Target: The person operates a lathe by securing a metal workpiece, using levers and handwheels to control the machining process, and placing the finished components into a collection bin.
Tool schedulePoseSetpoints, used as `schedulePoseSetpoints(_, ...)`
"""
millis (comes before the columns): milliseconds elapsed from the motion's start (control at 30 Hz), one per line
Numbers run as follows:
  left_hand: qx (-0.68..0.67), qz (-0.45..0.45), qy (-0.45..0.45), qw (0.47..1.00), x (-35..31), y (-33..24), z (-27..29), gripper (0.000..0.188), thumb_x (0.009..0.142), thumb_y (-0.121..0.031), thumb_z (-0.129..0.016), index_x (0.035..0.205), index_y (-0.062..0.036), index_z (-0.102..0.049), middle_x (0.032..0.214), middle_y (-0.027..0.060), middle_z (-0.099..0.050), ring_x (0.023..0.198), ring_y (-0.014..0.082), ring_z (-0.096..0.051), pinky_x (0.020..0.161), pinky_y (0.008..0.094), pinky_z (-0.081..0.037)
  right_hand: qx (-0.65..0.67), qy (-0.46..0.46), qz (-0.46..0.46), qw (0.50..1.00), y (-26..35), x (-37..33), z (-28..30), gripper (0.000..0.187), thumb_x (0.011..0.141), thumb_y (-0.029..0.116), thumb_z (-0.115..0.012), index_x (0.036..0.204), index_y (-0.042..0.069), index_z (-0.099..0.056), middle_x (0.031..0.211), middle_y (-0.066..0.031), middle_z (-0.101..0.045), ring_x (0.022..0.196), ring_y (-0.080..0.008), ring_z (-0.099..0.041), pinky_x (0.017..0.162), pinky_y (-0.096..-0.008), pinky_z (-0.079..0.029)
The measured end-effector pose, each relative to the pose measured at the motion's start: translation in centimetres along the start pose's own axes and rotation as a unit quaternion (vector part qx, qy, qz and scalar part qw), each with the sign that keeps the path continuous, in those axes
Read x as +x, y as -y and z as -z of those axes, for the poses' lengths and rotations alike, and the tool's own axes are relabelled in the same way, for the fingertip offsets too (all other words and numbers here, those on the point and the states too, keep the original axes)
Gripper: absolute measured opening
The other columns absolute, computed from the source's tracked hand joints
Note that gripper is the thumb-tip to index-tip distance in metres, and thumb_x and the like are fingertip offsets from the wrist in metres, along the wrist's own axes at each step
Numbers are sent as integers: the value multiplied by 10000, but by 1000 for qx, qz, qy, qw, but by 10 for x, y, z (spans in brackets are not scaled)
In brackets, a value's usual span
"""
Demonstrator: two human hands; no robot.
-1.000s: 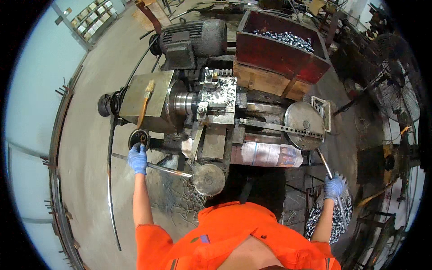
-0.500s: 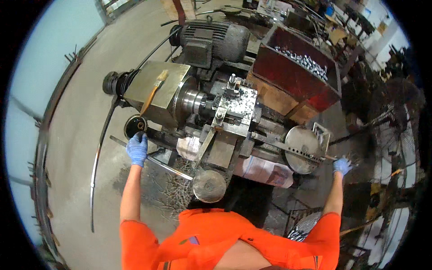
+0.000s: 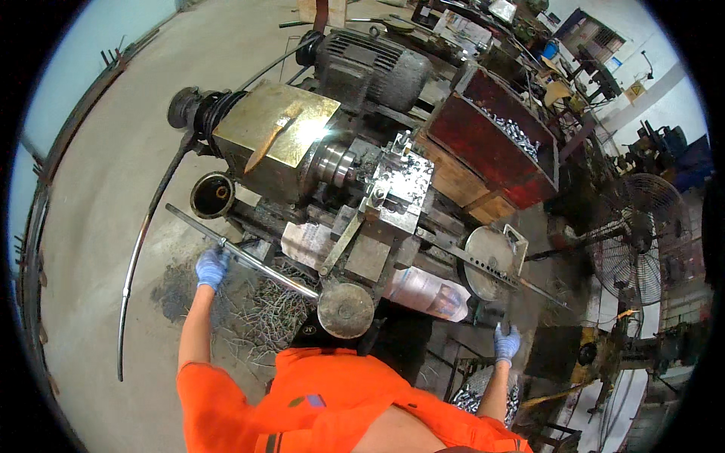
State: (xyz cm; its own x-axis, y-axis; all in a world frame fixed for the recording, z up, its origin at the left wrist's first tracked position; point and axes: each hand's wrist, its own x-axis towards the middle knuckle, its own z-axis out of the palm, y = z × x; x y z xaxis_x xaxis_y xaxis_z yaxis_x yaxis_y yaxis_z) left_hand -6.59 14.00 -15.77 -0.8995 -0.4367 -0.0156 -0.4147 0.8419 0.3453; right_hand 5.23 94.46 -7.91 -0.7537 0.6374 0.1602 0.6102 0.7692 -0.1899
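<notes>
My left hand (image 3: 212,269), in a blue glove, is beside a long metal bar (image 3: 249,259) that slants past the left of the lathe. Its fingers are drawn together at the bar; what they hold, if anything, is too small to make out. My right hand (image 3: 507,343), also gloved, is raised at the lower right with thumb and fingers apart and nothing visible in them. It is below a perforated lever (image 3: 470,261) and a round metal disc (image 3: 487,263). Between my hands are the lathe's chuck (image 3: 332,164), the shiny tool block (image 3: 402,185) and a round plate (image 3: 345,310).
A brush (image 3: 270,143) lies on the headstock cover (image 3: 257,113), above a dark round cup (image 3: 212,195). A red box (image 3: 483,147) of small metal parts stands at the back right. Metal shavings (image 3: 268,309) cover the floor. A basket (image 3: 513,392) of parts and a fan (image 3: 638,226) are rightward.
My left hand has moved down from the dark cup to beside the bar. My right hand has left the lever's end and come down and inward. The whole view has shifted.
</notes>
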Motion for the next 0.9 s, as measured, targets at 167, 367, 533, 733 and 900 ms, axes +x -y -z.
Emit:
schedulePoseSetpoints(167, 262, -193, 131, 937, 18, -28, -24, 236, 766, -350, -580, 825, -142, -673, 788, 74, -670, 806, 267, -634, 673, 352, -474, 40, 3, 24, 999, 30, -21, 4, 339, 704, 322, -724, 875, 30, -699, 870, -155, -680, 833, -289, -651, 803, -343, -488)
schedulePoseSetpoints(367, -8, -29, -77, 997, -22, -56, -69, 261, 779, -363, -532, 836, -154, -677, 840, 66, -676, 804, 250, -643, 704, 385, -496, 156, 118, -8, 981, 43, -43, 1, 293, 719, 258, -736, 840, -5, -691, 826, -160, -682, 777, -220, -665, 750, -316, -501)
schedulePoseSetpoints(533, 179, -143, 79, 970, -7, -41, -44, 249, 792, -313, -506, 843, -144, -681, 818, 119, -668, 763, 286, -652, 621, 412, -508, 117, 50, 85, 988, 52, -35, 20, 264, 721, 233, -736, 802, -13, -686, 760, -146, -680, 690, -203, -661, 674, -304, -507)
schedulePoseSetpoints(733, 148, -160, 126, 968, 8, -17, -47, 242, 750, -288, -562, 867, -106, -670, 839, 144, -665, 784, 322, -646, 687, 414, -514, 135, 6, 156, 979, 109, -3, 79, 218, 730, 189, -734, 788, -14, -678, 754, -124, -680, 668, -179, -642, 671, -292, -494)
schedulePoseSetpoints(900, 63, -65, 178, 980, -13, -32, 4, 299, 765, -339, -598, 936, -101, -657, 916, 169, -652, 869, 341, -624, 777, 435, -492, 196, 18, 201, 960, 185, 21, 101, 183, 754, 158, -714, 790, -16, -675, 771, -124, -686, 678, -153, -641, 663, -282, -493)
